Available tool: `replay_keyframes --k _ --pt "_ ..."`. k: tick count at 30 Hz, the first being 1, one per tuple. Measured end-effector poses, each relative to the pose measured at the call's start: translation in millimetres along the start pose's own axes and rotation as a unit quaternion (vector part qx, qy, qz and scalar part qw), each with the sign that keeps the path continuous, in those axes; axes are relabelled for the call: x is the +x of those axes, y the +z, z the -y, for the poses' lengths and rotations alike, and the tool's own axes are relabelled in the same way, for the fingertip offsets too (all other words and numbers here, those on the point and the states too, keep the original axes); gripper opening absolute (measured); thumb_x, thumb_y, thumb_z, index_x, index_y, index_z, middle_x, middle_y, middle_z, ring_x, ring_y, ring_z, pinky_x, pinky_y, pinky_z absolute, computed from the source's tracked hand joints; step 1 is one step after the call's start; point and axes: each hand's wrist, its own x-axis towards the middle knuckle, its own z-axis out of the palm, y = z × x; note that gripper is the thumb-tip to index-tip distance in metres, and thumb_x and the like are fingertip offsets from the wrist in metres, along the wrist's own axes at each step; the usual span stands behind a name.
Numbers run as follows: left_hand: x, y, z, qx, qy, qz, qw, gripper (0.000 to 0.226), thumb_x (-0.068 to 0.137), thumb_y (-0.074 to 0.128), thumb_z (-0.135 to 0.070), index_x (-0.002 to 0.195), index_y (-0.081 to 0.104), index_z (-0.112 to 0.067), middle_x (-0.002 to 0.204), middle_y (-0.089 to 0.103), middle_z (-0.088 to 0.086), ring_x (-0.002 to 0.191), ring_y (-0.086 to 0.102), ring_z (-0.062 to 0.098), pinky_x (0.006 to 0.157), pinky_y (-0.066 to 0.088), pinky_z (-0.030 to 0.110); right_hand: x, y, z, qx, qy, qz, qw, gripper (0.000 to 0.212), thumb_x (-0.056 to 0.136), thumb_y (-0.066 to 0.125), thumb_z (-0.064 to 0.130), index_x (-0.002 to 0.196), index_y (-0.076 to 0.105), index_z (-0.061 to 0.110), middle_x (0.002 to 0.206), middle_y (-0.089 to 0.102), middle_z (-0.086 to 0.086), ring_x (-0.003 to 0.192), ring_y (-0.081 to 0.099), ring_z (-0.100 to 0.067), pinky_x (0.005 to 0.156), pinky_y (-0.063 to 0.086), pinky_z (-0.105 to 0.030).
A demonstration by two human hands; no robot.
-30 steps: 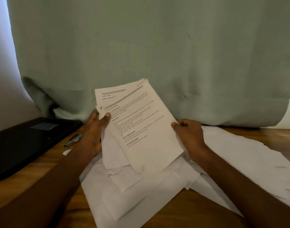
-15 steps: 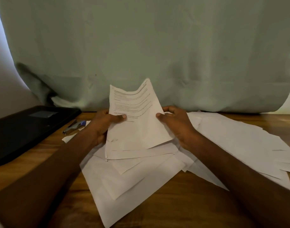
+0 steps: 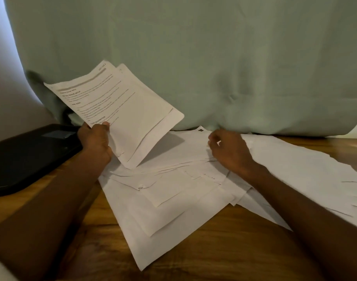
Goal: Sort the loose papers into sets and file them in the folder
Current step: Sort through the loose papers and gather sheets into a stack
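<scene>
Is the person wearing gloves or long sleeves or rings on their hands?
No gloves. The left hand and right hand are bare, and both forearms are bare too, with no sleeves showing. No watch, ring or bracelet can be seen.

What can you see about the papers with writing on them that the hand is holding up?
The white printed paper sheets are a thin set, at least two, their edges slightly fanned. The front page shows grey-black lines of text with bold headings, too blurred to read. They are lifted off the wooden table, tilted to the left, in front of the pale green curtain. Only the left hand grips them, thumb on the front near the lower left edge.
</scene>
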Motion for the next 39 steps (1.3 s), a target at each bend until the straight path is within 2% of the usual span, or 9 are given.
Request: replay_keyframes --k 4,9,16,20,25,30,34,36,39 --pt "-3 -2 -1 0.008 -0.004 -0.001 1.0 0.026 0.095 0.062 0.001 0.113 0.067 -0.016 0.123 0.069 0.01 0.112 0.066 0.027 0.103 0.054 0.044 -13 11 10 -0.163 -0.122 0.193 0.96 0.056 0.102 0.039 0.06 0.15 0.04 0.032 0.139 0.06 0.002 0.131 0.053 -0.024 0.113 0.033 -0.05" --pt "-9 2 -1 0.018 -0.004 -0.003 1.0 0.029 0.096 0.059 0.002 0.121 0.065 -0.01 0.117 0.067 0.005 0.104 0.063 0.02 0.101 0.053 0.038 -7 -8 8 -0.189 -0.076 0.092 0.975 0.053 0.092 0.049 0.071 0.083 0.072 0.025 0.079 0.069 0.009 0.087 0.065 -0.016 0.091 0.045 -0.036" --pt "-7 0 0 0.051 -0.017 0.022 0.998 0.029 0.097 0.062 -0.003 0.125 0.065 -0.008 0.112 0.066 0.002 0.089 0.06 0.013 0.08 0.052 0.024 -6 -10 -6 -0.22 0.098 0.154 0.958 0.101 0.073 0.047 0.094 0.144 0.039 0.023 0.135 0.059 -0.006 0.128 0.052 -0.031 0.111 0.03 -0.055" --pt "-11 5 5 0.06 -0.006 0.072 0.996 0.021 0.097 0.063 -0.003 0.115 0.066 -0.012 0.101 0.068 -0.002 0.088 0.062 0.011 0.096 0.051 0.036 2 -21 -11 -0.135 0.12 0.125 0.975 0.088 0.072 0.078 0.07 0.139 0.045 0.022 0.136 0.056 -0.006 0.129 0.051 -0.032 0.11 0.035 -0.05" --pt "-16 13 2 0.098 0.108 0.081 0.986 0.029 0.099 0.061 -0.001 0.127 0.062 -0.012 0.118 0.067 0.001 0.1 0.064 0.01 0.095 0.051 0.028 13 -24 -27 0.109 0.155 -0.107 0.976 0.062 0.075 0.082 0.011 0.13 0.055 0.023 0.12 0.065 -0.007 0.108 0.062 -0.03 0.092 0.049 -0.037" --pt "-30 22 1 0.137 0.156 0.085 0.974 0.036 0.1 0.058 -0.001 0.135 0.058 -0.011 0.125 0.063 -0.003 0.116 0.059 0.014 0.096 0.049 0.027 6 -54 3 0.227 -0.126 -0.37 0.892 0.056 0.083 0.065 -0.01 0.129 0.059 0.021 0.125 0.055 -0.003 0.102 0.062 -0.02 0.083 0.054 -0.032" --pt "-49 30 0 0.09 0.119 0.139 0.979 0.037 0.1 0.063 -0.006 0.134 0.061 -0.02 0.116 0.068 -0.014 0.106 0.064 0.004 0.092 0.051 0.024 -16 -50 48 0.105 -0.336 -0.278 0.894 0.071 0.082 0.058 -0.018 0.143 0.049 0.015 0.148 0.04 -0.002 0.108 0.061 -0.027 0.085 0.055 -0.033" --pt "-59 35 -2 0.044 0.06 0.179 0.981 0.036 0.099 0.064 -0.005 0.13 0.062 -0.023 0.111 0.069 -0.017 0.105 0.065 0.003 0.097 0.052 0.032 -22 -31 57 0.038 -0.369 -0.185 0.91 0.086 0.078 0.059 -0.018 0.152 0.038 0.021 0.158 0.033 0.002 0.116 0.057 -0.031 0.088 0.057 -0.046" --pt "-73 40 0 -0.016 -0.026 0.264 0.964 0.034 0.098 0.064 -0.009 0.13 0.063 -0.021 0.119 0.074 -0.002 0.111 0.07 0.02 0.102 0.053 0.045 -28 -3 56 0.038 -0.358 -0.125 0.925 0.086 0.082 0.067 -0.013 0.152 0.033 0.024 0.157 0.037 0.0 0.116 0.058 -0.017 0.085 0.061 -0.038"
